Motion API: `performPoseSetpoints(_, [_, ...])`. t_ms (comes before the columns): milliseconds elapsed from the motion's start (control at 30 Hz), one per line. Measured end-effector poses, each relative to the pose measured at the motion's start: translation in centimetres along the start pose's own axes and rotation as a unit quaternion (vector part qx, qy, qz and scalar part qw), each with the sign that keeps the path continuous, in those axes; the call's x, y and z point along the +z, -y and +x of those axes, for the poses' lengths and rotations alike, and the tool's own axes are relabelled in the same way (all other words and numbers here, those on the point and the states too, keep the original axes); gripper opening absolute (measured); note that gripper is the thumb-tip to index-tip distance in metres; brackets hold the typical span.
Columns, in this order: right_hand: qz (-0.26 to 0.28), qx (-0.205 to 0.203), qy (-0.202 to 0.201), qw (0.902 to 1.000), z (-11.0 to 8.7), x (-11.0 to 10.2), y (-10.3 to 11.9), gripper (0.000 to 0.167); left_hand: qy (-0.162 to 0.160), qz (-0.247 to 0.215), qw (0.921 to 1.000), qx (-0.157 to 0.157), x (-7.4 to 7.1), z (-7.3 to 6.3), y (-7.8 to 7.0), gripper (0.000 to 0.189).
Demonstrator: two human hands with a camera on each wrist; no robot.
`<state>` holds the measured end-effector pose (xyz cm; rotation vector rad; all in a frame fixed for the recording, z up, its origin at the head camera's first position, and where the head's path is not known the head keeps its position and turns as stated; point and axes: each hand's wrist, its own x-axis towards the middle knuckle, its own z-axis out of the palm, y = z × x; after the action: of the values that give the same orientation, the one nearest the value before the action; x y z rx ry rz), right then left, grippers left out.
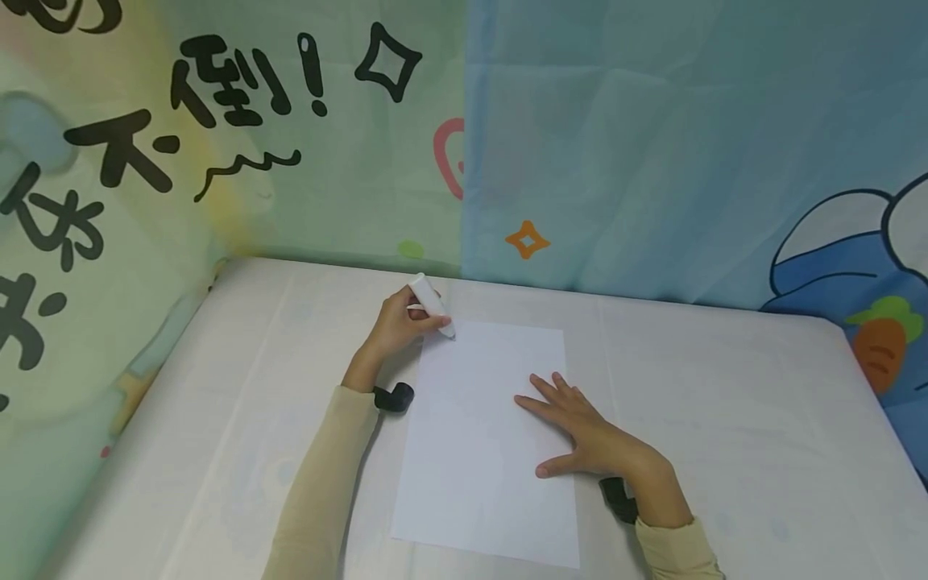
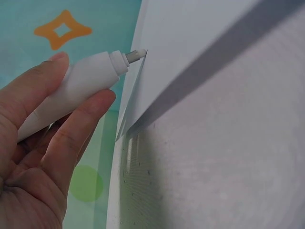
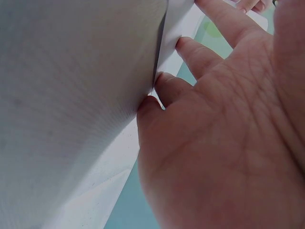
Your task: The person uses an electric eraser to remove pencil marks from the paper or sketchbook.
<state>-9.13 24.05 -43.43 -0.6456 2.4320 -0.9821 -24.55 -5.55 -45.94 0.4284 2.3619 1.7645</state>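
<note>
My left hand [image 1: 402, 322] pinches a thick white correction pen [image 1: 429, 296] between thumb and fingers, its body slanting up and away from the sheet. In the left wrist view the pen's narrow metal tip [image 2: 136, 56] is at the edge of a blank white sheet of paper [image 1: 486, 451], near its far left corner. Whether the tip touches the paper, I cannot tell. My right hand [image 1: 580, 427] lies with fingers spread over the sheet's right edge, and holds nothing. In the right wrist view its fingertips [image 3: 185, 44] rest at the paper's edge.
A white cloth covers the table [image 1: 725, 419]. Behind it hangs a printed backdrop [image 1: 652, 161] with large black characters, and a second printed panel [image 1: 72, 338] stands along the left side. Black wrist cameras [image 1: 395, 397] sit under both wrists.
</note>
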Motion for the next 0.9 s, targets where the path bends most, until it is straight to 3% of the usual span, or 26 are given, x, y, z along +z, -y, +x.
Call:
performPoseSetpoints(767, [-0.006, 0.004, -0.005, 1.0000, 0.26, 0.08, 0.17, 0.090, -0.014, -0.023, 0.9995, 0.017, 0.18, 0.26, 0.26, 0.043])
performPoseSetpoints(900, [-0.005, -0.001, -0.008, 1.0000, 0.22, 0.05, 0.07, 0.090, -0.016, -0.017, 0.9997, 0.007, 0.20, 0.26, 0.24, 0.043])
